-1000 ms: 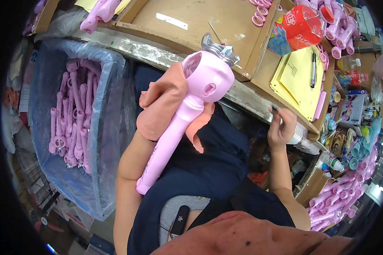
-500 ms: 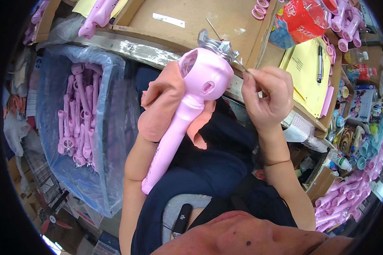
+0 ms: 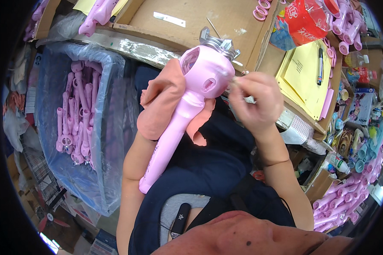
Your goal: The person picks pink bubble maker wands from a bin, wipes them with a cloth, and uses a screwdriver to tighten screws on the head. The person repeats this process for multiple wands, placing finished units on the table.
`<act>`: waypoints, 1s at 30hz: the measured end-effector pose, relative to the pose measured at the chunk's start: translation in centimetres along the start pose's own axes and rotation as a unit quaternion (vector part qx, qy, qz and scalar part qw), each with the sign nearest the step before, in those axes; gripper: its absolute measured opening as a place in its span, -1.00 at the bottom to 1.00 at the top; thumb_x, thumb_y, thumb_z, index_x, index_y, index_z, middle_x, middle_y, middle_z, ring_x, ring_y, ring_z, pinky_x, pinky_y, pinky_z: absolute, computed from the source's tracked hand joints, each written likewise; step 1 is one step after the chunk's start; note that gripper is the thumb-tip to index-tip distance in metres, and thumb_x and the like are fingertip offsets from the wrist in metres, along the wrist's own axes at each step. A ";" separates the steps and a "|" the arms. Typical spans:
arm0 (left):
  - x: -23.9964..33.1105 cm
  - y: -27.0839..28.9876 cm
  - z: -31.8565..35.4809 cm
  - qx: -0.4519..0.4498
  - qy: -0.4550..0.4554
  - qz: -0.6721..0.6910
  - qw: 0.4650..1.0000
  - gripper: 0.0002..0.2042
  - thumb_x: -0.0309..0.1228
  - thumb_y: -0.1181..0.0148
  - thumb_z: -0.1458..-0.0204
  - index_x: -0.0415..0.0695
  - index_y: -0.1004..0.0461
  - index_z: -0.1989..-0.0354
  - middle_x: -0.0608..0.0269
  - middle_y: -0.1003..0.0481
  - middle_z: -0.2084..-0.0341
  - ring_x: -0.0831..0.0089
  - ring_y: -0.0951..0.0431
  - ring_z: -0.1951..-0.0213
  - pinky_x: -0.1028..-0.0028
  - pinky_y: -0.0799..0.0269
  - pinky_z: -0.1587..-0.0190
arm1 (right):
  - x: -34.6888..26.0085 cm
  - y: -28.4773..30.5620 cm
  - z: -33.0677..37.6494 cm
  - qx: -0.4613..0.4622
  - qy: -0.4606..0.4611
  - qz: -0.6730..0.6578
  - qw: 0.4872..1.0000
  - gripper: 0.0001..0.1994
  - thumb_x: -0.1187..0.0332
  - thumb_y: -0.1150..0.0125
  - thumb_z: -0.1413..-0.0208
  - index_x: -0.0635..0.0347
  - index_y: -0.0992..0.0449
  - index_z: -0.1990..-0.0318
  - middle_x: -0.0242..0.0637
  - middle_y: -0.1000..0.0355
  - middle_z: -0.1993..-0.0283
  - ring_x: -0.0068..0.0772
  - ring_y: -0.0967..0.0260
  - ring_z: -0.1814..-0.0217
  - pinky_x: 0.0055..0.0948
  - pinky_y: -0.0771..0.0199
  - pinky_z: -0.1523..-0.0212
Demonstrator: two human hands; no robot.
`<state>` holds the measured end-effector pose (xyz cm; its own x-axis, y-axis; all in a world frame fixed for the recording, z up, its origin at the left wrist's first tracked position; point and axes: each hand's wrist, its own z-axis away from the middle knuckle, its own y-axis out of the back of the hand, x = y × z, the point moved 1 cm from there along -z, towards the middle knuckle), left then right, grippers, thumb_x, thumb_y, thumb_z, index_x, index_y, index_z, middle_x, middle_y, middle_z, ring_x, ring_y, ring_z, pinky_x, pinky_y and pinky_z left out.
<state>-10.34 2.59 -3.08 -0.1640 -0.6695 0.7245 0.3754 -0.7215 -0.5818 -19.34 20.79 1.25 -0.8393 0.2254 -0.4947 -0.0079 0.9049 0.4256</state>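
Observation:
A pink plastic wand-shaped toy [image 3: 168,148] with a hollow round head lies slantwise in front of me. Its head has a large round opening and a smaller oval hole, and it rests against a silver metal clamp-like fixture [image 3: 217,44] on the bench edge. An orange-pink cloth [image 3: 159,102] covers my left hand and wraps the toy's neck; the fingers underneath are hidden. My right hand [image 3: 259,100], slightly blurred, is closed in a pinch at the right side of the toy's head. Whatever lies between its fingertips is too small to make out.
A blue plastic-lined bin [image 3: 110,127] at left holds several pink toys. Across the bench lie a cardboard tray [image 3: 149,36], a metal strip [image 3: 169,19], pink rings [image 3: 260,12], yellow paper [image 3: 300,85] with a marker [image 3: 320,63], and a red-labelled bottle [image 3: 302,23]. More pink parts [image 3: 340,199] pile up right.
My right hand has moved left and slightly down, up to the toy's head. The thin pointed piece that showed at its fingertips is no longer distinct. The toy and cloth have barely shifted.

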 end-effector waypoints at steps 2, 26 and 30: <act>-0.3 0.5 -0.1 -0.001 0.018 0.055 0.998 -0.54 -0.15 0.00 -0.27 -0.29 -0.26 -0.13 0.19 -0.46 0.13 0.52 -0.47 0.17 0.51 -0.44 0.08 | 0.1 0.0 -0.2 0.026 -0.061 0.019 0.998 -0.78 0.54 -0.45 0.19 0.17 -0.52 0.37 -0.29 -0.46 0.42 -0.39 -0.38 0.56 -0.51 -0.38 0.61; 2.3 -3.0 1.6 -0.010 -0.010 -0.117 0.993 -0.62 -0.12 0.10 -0.30 -0.18 -0.30 -0.06 0.27 -0.49 0.18 0.67 -0.45 0.22 0.61 -0.41 0.19 | 0.2 0.0 0.3 -0.075 0.072 -0.001 0.995 -0.70 0.47 -0.48 0.23 0.15 -0.52 0.29 -0.31 -0.49 0.41 -0.38 -0.46 0.47 -0.49 -0.45 0.53; 2.7 -3.2 1.7 -0.009 0.027 -0.103 0.994 -0.65 -0.12 0.13 -0.31 -0.15 -0.33 -0.02 0.30 -0.50 0.22 0.71 -0.44 0.27 0.64 -0.41 0.26 | 0.4 1.2 0.0 0.053 -0.104 0.057 0.991 -0.72 0.57 -0.44 0.22 0.16 -0.50 0.31 -0.26 -0.45 0.38 -0.41 -0.38 0.51 -0.50 -0.36 0.58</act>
<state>-10.44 3.40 1.32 -0.2858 -0.5149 0.8082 0.3123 -0.8474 -0.4294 -19.74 22.01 1.58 -0.7004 0.3890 -0.5984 0.1481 0.8994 0.4112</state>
